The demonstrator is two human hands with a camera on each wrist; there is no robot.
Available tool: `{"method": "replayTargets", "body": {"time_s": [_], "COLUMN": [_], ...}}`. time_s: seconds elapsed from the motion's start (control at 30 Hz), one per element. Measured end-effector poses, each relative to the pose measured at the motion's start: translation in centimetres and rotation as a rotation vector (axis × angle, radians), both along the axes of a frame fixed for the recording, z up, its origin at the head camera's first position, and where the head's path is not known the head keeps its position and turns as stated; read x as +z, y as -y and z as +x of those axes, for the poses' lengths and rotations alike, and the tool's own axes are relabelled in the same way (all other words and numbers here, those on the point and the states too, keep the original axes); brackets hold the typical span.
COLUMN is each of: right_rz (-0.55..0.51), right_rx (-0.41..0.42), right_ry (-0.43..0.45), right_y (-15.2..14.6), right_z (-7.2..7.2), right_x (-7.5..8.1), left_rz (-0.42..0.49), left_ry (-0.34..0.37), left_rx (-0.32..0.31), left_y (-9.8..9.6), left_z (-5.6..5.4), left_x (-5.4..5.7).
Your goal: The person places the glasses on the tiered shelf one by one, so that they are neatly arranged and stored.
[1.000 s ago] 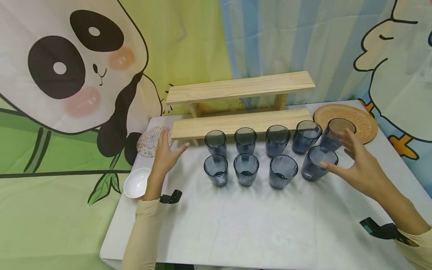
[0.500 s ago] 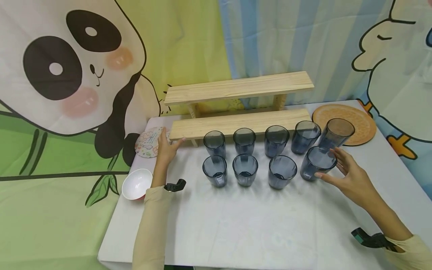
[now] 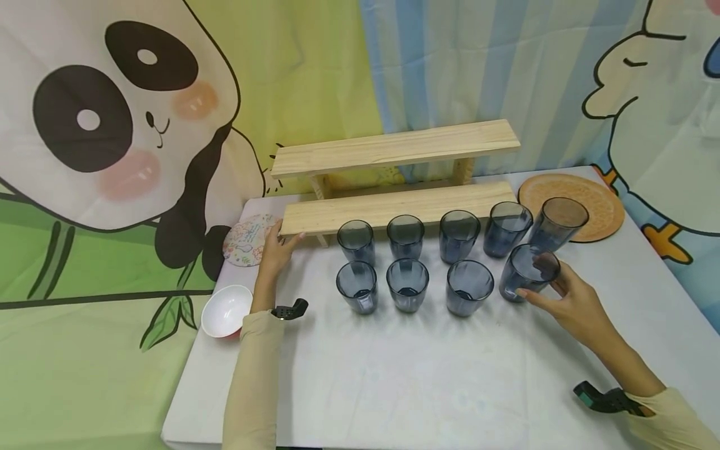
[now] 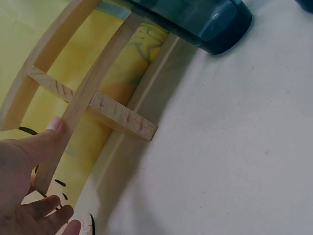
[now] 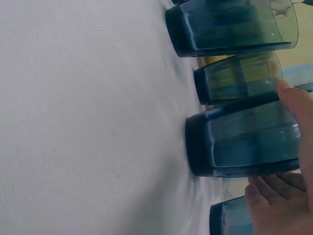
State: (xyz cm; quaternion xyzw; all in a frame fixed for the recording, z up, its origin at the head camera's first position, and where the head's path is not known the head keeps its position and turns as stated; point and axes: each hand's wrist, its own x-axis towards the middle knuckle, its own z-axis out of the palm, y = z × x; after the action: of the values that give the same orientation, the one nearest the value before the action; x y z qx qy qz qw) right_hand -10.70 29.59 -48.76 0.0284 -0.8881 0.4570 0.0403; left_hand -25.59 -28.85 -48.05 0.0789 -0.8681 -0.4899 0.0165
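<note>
My left hand (image 3: pixel 272 257) holds the left end of the two-tier wooden shelf (image 3: pixel 388 208), at its lower board. In the left wrist view the thumb presses on the board (image 4: pixel 73 115), with the other fingers around its end. My right hand (image 3: pixel 575 307) grips the front-row, rightmost blue-grey drinking glass (image 3: pixel 520 281), thumb on the near side and fingers on the far right side. That glass (image 5: pixel 247 139) stands upright on the table in the right wrist view. Several matching glasses (image 3: pixel 407 290) stand in two rows before the shelf.
A round orange-brown mat (image 3: pixel 604 212) lies at the back right, behind the rearmost right glass (image 3: pixel 559 222). On the left are a white bowl (image 3: pixel 226 311) near the table edge and a round floral mat (image 3: pixel 244 242). A printed curtain (image 3: pixel 315 69) hangs behind the white table (image 3: pixel 405 387).
My right hand has moved left and down from above the right-hand glasses and taken hold of the front right glass. My left hand has closed in on the shelf's left end.
</note>
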Motion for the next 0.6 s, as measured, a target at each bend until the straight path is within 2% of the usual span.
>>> {"method": "replayTargets", "body": {"time_s": [0.17, 0.3, 0.6], "right_rz": [-0.018, -0.023, -0.062], "right_rx": [0.007, 0.003, 0.006], "right_ry": [-0.017, -0.025, -0.079], "right_y": [0.31, 0.58, 0.76], "right_z": [-0.1, -0.04, -0.01], "right_x": [-0.45, -0.62, -0.88], "left_rz": [0.01, 0.022, 0.046], "left_ry": [-0.02, -0.009, -0.036], "left_rx": [0.022, 0.043, 0.048], "left_y": [0.06, 0.12, 0.0], "left_z": [-0.05, 0.08, 0.05], "left_x": [-0.43, -0.69, -0.88]}}
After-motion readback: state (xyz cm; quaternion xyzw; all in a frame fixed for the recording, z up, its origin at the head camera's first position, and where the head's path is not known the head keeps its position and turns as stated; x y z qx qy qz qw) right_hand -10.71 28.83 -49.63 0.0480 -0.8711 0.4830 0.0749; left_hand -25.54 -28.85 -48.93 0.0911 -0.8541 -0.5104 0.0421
